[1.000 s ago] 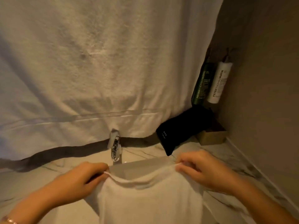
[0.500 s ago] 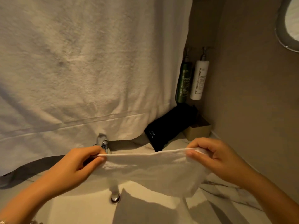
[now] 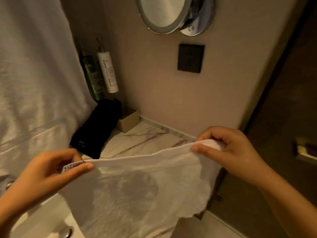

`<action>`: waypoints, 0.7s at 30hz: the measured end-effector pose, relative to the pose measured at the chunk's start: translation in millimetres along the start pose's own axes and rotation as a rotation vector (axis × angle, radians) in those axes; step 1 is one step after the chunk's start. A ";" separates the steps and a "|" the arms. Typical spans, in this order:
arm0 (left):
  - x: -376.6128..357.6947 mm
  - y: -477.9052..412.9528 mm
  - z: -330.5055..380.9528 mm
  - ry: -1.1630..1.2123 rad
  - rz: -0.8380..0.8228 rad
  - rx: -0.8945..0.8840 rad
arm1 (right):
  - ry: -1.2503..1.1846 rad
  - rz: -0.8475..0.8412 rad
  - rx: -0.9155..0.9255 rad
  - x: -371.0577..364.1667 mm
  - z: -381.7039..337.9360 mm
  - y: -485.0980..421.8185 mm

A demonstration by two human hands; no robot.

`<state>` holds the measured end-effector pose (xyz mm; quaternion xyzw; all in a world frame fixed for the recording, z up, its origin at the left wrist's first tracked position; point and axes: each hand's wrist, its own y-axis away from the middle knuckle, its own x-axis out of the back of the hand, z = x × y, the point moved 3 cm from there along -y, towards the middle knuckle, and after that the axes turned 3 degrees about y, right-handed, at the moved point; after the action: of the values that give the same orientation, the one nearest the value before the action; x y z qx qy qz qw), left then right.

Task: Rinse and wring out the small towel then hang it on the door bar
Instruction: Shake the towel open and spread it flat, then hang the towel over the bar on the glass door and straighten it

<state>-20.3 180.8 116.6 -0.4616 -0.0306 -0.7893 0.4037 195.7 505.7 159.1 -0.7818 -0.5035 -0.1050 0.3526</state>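
A big white towel (image 3: pixel 34 83) hangs down the left, covering the wall above the counter (image 3: pixel 145 136). In the corner stand 2 pump bottles — green (image 3: pixel 91 78) and white (image 3: pixel 108 73) — with a black pouch (image 3: pixel 97 127) leaning below them against a small box (image 3: pixel 128 120). On the beige wall (image 3: pixel 154 86) are a dark socket (image 3: pixel 191 58) and a round mirror (image 3: pixel 163 12); a dark door (image 3: pixel 283 134) fills the right. The counter is veined marble, and the sink (image 3: pixel 42 219) shows at lower left.

The small towel (image 3: pixel 140 191) is stretched over the counter's edge, hiding it. The left hand (image 3: pixel 51 170) pinches the corner with the label, the right hand (image 3: pixel 229 150) pinches the opposite corner — both closed on cloth.

Since 0.5 s ago the view has swung right: the tap is gone, the socket and door have appeared.
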 end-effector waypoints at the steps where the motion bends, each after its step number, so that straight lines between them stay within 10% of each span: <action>1: -20.5 -14.3 14.7 0.035 -0.016 -0.035 | 0.036 0.050 -0.031 22.8 2.5 19.3; 21: -289.8 -108.3 295.4 0.370 -0.319 -0.314 | 0.293 0.454 -0.496 272.7 60.4 254.1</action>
<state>187.4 554.4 102.3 -0.3560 0.0941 -0.9087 0.1967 531.4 677.7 143.5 -0.9121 -0.2206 -0.2537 0.2348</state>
